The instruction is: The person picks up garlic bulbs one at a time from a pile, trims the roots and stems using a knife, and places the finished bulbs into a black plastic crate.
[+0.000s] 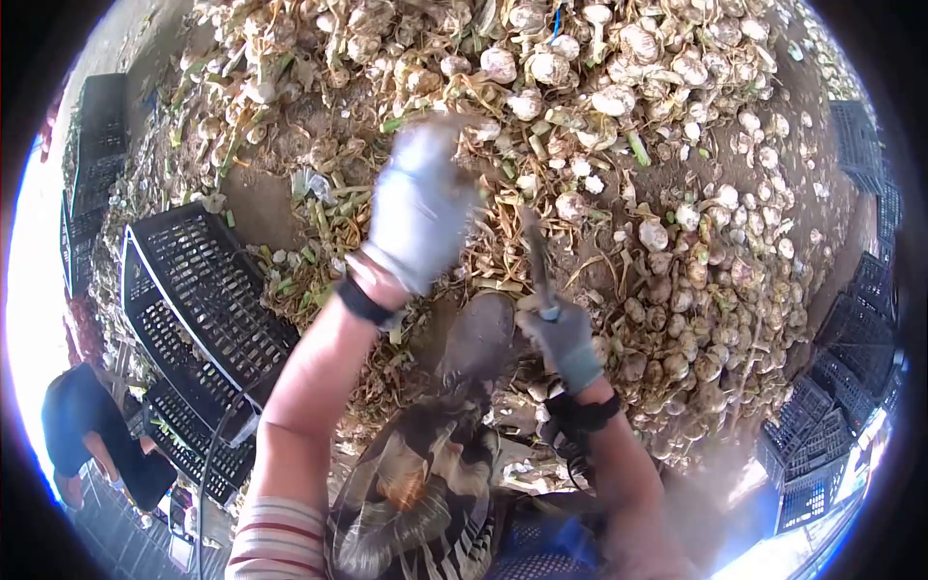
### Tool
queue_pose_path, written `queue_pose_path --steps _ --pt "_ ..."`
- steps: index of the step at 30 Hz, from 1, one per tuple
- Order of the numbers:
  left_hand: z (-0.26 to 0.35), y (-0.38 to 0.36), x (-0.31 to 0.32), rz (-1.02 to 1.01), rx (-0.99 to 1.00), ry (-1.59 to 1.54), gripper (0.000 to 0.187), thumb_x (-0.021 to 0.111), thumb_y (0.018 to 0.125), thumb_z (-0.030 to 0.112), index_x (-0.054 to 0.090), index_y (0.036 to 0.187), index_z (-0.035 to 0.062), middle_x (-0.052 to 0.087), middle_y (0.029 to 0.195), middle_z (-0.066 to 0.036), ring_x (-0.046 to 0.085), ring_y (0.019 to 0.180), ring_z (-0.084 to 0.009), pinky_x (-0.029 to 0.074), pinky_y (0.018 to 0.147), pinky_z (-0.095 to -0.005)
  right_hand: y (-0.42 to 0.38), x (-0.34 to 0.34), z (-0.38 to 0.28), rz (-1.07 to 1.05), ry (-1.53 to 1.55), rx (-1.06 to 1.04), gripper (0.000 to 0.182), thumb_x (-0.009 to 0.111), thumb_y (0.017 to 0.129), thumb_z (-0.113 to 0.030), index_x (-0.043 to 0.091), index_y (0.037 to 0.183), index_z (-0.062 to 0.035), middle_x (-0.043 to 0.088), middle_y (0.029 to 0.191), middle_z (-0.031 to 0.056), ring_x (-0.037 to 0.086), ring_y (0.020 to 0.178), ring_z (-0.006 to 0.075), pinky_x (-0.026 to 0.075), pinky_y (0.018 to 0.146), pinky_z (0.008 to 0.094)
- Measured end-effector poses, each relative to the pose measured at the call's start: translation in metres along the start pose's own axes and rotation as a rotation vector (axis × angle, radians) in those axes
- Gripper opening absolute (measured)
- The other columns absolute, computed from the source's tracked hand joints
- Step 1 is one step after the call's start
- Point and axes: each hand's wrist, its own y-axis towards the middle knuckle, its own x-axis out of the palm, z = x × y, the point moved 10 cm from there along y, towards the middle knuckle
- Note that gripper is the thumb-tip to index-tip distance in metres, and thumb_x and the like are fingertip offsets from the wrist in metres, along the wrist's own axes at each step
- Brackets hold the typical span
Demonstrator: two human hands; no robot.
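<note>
My left hand [416,208], in a pale glove, is raised over the garlic heap and smeared by motion. Its fingers cannot be made out, nor whether anything is in them. To its right, my right hand [561,343] wears a grey glove and has its fingers closed around a knife [537,261], whose dark blade points up and away from me. Garlic bulbs [549,68] with dry stalks lie heaped in front of both hands. Cut stalks and dry leaves [498,242] cover the ground between them. A second pile of trimmed bulbs [686,319] spreads beyond my right hand.
Black plastic crates [208,290] stand close on my left, with another stack [97,145] farther off. More crates [822,435] line the right edge. A person in dark clothes [92,435] is at the lower left. My shoe [480,333] rests among the stalks.
</note>
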Motion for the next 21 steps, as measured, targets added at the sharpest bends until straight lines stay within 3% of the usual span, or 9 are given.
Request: queue_pose_path --steps 2,4,6,10,14,16,18,20,21 --pt "-0.125 0.001 -0.044 0.138 -0.574 0.369 0.059 0.070 0.086 0.019 0.049 0.138 0.0007 0.054 0.132 -0.024 0.064 0.105 -0.0299 0.056 0.087 -0.0385 0.010 -0.027 0.015 0.103 0.094 -0.032 0.011 0.074 0.083 -0.011 0.073 0.091 -0.0038 0.064 0.066 -0.0006 0.056 0.056 0.0057 0.043 0.050 0.0235" --pt "-0.211 -0.016 -0.086 0.310 -0.733 0.590 0.074 0.073 0.080 0.036 0.046 0.140 0.0028 0.051 0.133 -0.025 0.060 0.115 -0.0376 0.052 0.096 -0.0450 0.013 -0.025 0.018 0.110 0.249 0.035 0.012 0.074 0.082 -0.011 0.073 0.091 -0.0030 0.063 0.067 -0.0010 0.055 0.056 0.0056 0.042 0.050 0.0235" --pt "-0.281 -0.027 -0.082 0.069 -0.728 0.651 0.075 0.071 0.079 0.039 0.046 0.139 0.0015 0.045 0.140 -0.028 0.055 0.121 -0.0424 0.047 0.103 -0.0439 0.018 -0.021 0.017 0.114 0.394 0.079 0.013 0.075 0.082 -0.011 0.073 0.091 -0.0022 0.062 0.067 -0.0013 0.055 0.056 0.0054 0.042 0.050 0.0236" --pt "-0.237 -0.022 -0.086 0.017 -0.567 0.501 0.063 0.075 0.076 0.033 0.057 0.126 -0.0007 0.060 0.123 -0.025 0.059 0.112 -0.0416 0.048 0.096 -0.0430 0.024 -0.005 -0.014 0.061 0.177 -0.039 0.016 0.076 0.083 -0.011 0.073 0.095 -0.0010 0.061 0.070 -0.0025 0.053 0.061 0.0032 0.042 0.054 0.0213" --pt "-0.109 -0.045 -0.059 0.153 -0.329 0.118 0.039 0.083 0.076 0.025 0.062 0.101 0.0027 0.065 0.093 -0.011 0.064 0.084 -0.0198 0.055 0.077 -0.0337 0.021 0.012 -0.080 0.041 0.205 -0.111 0.021 0.074 0.087 -0.012 0.072 0.104 0.0002 0.063 0.075 -0.0025 0.054 0.066 0.0028 0.044 0.059 0.0196" --pt "-0.069 -0.063 -0.033 0.123 -0.111 0.194 0.048 0.085 0.076 0.026 0.061 0.110 0.0021 0.064 0.105 -0.013 0.064 0.093 -0.0220 0.054 0.083 -0.0338 0.018 0.023 -0.106 0.003 0.330 -0.166 0.025 0.074 0.088 -0.013 0.071 0.108 0.0009 0.067 0.081 -0.0013 0.056 0.070 0.0026 0.045 0.061 0.0193" --pt "-0.042 -0.076 0.002 -0.105 -0.140 -0.165 0.074 0.087 0.076 0.030 0.048 0.130 -0.0018 0.059 0.120 -0.015 0.060 0.109 -0.0218 0.049 0.095 -0.0351 0.018 0.031 -0.107 -0.063 0.276 -0.089 0.024 0.073 0.089 -0.012 0.071 0.110 0.0012 0.069 0.088 -0.0002 0.059 0.074 0.0034 0.047 0.063 0.0198" --pt "-0.033 -0.099 0.035 -0.186 -0.397 -0.800 0.087 0.088 0.075 0.032 0.040 0.139 -0.0029 0.056 0.126 -0.012 0.054 0.118 -0.0187 0.044 0.102 -0.0351 0.017 0.041 -0.116 -0.088 0.587 -0.120 0.023 0.071 0.090 -0.009 0.071 0.110 0.0015 0.070 0.092 0.0008 0.060 0.075 0.0041 0.048 0.065 0.0202" --pt "-0.030 -0.104 0.040 -0.181 -0.405 -0.843 0.088 0.088 0.075 0.030 0.037 0.141 -0.0028 0.056 0.127 -0.011 0.053 0.119 -0.0180 0.044 0.103 -0.0347 0.020 0.038 -0.101 -0.062 0.542 -0.007 0.023 0.071 0.090 -0.008 0.071 0.111 0.0017 0.070 0.092 0.0005 0.060 0.075 0.0049 0.048 0.068 0.0210"
